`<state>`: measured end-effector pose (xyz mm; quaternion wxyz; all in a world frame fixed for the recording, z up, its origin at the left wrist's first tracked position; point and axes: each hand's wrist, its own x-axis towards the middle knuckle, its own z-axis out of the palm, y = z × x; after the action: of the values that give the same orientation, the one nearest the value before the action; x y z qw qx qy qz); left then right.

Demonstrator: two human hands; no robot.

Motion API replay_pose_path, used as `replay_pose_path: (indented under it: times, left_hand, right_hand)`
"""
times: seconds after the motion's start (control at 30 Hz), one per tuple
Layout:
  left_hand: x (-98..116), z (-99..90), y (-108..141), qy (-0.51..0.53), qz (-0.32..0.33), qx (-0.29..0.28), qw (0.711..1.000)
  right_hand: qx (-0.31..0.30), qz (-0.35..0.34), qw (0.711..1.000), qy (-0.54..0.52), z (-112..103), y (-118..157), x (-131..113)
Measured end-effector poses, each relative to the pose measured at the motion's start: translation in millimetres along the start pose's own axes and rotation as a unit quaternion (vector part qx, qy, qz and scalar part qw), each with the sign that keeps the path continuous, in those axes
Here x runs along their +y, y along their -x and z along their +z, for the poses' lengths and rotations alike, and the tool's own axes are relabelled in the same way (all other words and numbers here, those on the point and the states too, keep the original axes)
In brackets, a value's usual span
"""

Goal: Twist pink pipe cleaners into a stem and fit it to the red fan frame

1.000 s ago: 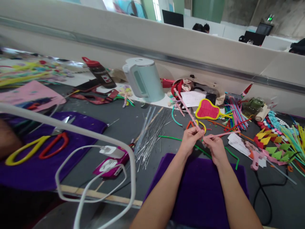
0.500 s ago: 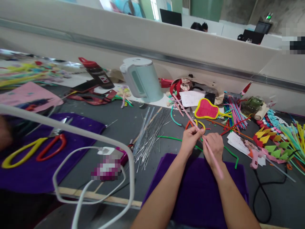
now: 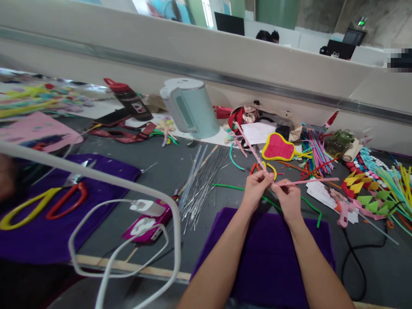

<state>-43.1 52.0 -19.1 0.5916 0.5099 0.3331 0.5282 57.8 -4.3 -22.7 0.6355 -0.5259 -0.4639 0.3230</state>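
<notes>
Both my hands are closed on pink pipe cleaners above the far edge of a folded purple cloth (image 3: 267,257). My left hand (image 3: 257,189) pinches a fuzzy pink pipe cleaner (image 3: 249,143), whose twisted length slants up and away to the left. From the fingers of my right hand (image 3: 288,197) a straight pink stem (image 3: 317,181) points to the right. The fingertips nearly meet, and they hide where the pink pieces join. Just beyond them lie short yellow and orange pieces (image 3: 272,169). A green pipe cleaner (image 3: 231,186) runs under my hands.
Bare metal wires (image 3: 206,184) lie left of my hands. A pink glue gun (image 3: 345,214) with a black cord sits to the right. Scissors (image 3: 72,184) rest on another purple cloth, near a person's blurred hand (image 3: 5,178). A white cable (image 3: 135,182) crosses the left foreground; a kettle (image 3: 191,107) stands behind.
The free pink end at my right hand has swung from lying back along the forearm to pointing right. My right hand has turned; my left stays nearly in place.
</notes>
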Motion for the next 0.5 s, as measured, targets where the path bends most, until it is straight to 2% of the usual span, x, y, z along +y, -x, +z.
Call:
replay_pose_path:
  times: [0.03, 0.1, 0.17, 0.2, 0.27, 0.33, 0.37, 0.4, 0.47, 0.5]
  left_hand:
    - [-1, 0.8, 0, -0.019, -0.001, 0.007, 1.0]
    - [-3, 1.7, -1, -0.043, -0.006, 0.017, 0.999]
    - [-4, 1.6, -1, -0.037, -0.014, 0.025, 0.999]
    - [-3, 1.4, -1, -0.028, -0.018, 0.025, 0.999]
    - [-1, 0.8, -1, -0.011, -0.02, 0.023, 0.999]
    - [2, 0.1, 0, 0.0, -0.016, 0.021, 1.0]
    - [3, -0.2, 0, 0.005, -0.013, 0.019, 1.0]
    - [5, -0.6, 0, 0.01, -0.009, 0.015, 1.0]
    - [6, -1.4, 0, 0.019, -0.002, -0.003, 1.0]
    - [6, -1.9, 0, 0.025, 0.002, -0.014, 1.0]
  right_hand:
    - [0.019, -0.068, 0.993, 0.097, -1, 1, -1]
    - [0.035, -0.176, 0.95, 0.257, -4, 3, -1]
    - [0.032, -0.226, 0.916, 0.33, -5, 3, 0]
    - [0.029, -0.226, 0.915, 0.334, -5, 3, 1]
    - [0.027, -0.173, 0.944, 0.278, -4, 2, 3]
    - [0.009, -0.06, 0.987, 0.147, -4, -1, 6]
    - [-0.005, 0.01, 0.998, 0.063, -4, -3, 7]
    - [-0.023, 0.082, 0.996, -0.02, -4, -5, 8]
    - [-0.064, 0.201, 0.965, -0.158, -5, -7, 9]
    - [-0.079, 0.235, 0.947, -0.202, -5, -7, 8]
